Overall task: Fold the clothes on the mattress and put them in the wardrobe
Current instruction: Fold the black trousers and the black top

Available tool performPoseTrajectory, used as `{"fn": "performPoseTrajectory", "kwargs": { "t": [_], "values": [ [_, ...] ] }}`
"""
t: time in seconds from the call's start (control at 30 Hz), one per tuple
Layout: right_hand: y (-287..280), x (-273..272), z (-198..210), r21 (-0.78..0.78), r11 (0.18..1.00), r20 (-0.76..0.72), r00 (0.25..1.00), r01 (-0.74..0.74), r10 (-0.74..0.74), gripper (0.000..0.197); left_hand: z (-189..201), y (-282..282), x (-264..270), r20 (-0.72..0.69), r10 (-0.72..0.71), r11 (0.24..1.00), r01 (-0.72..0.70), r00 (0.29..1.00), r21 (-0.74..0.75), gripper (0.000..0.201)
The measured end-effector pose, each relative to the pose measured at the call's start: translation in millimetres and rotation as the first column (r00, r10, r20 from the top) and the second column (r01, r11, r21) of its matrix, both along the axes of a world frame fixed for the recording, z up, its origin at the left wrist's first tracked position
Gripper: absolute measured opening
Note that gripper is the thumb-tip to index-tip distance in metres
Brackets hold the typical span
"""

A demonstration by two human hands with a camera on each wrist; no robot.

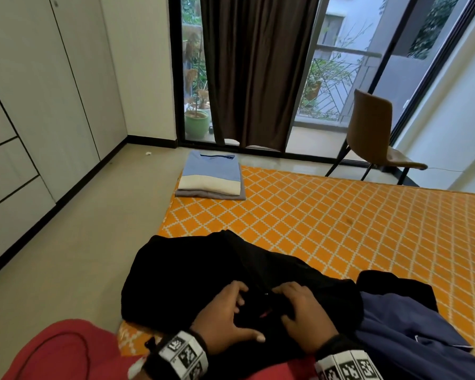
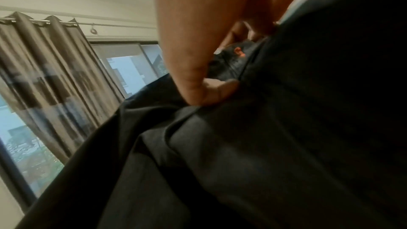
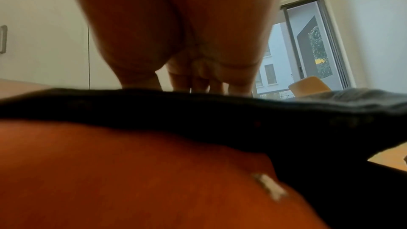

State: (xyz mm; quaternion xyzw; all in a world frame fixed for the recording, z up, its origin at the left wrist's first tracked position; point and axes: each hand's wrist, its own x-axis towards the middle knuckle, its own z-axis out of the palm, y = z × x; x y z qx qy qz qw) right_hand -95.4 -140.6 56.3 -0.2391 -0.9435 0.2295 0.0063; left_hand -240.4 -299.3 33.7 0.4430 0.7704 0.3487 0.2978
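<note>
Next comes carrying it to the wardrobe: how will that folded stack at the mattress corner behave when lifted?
The folded stack is soft cloth, so it will probably sag unless supported underneath. Three loose layers may slide apart if tilted. Likely light.

Pale tiled floor [image 1: 99,215], black skirting. Far wall — sliding glass doors [image 1: 337,86], dark brown curtain [image 1: 258,69] drawn mid-way, daylight from balcony. Brown chair [image 1: 373,138] far right. Green plant pot [image 1: 196,124] outside, far left.
</note>
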Motion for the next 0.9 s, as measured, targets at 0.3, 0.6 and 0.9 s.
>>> {"fn": "performPoseTrajectory", "kwargs": {
  "t": [0.3,0.6,0.9],
  "values": [
    [5.1,-1.4,-9.4,-0.079,0.997,-0.083,0.996,0.009,-0.016,0.042,-6.6,7.5,12.8,-0.548,-0.106,0.993,0.114,0.83,-0.019,0.091],
    [-2.5,-5.5,-31.7,0.323,0.941,-0.319,0.948,0.104,0.005,0.008,-3.1,6.3,12.8,-0.671,-0.017,0.989,0.109,0.742,0.095,0.024],
    [-28.2,6.7,-33.6,0.491,0.866,-0.477,0.862,0.1,0.171,0.012,36.2,-12.4,-3.6,0.058,0.217,0.832,-0.216,0.974,0.51,0.007]
  ]
}}
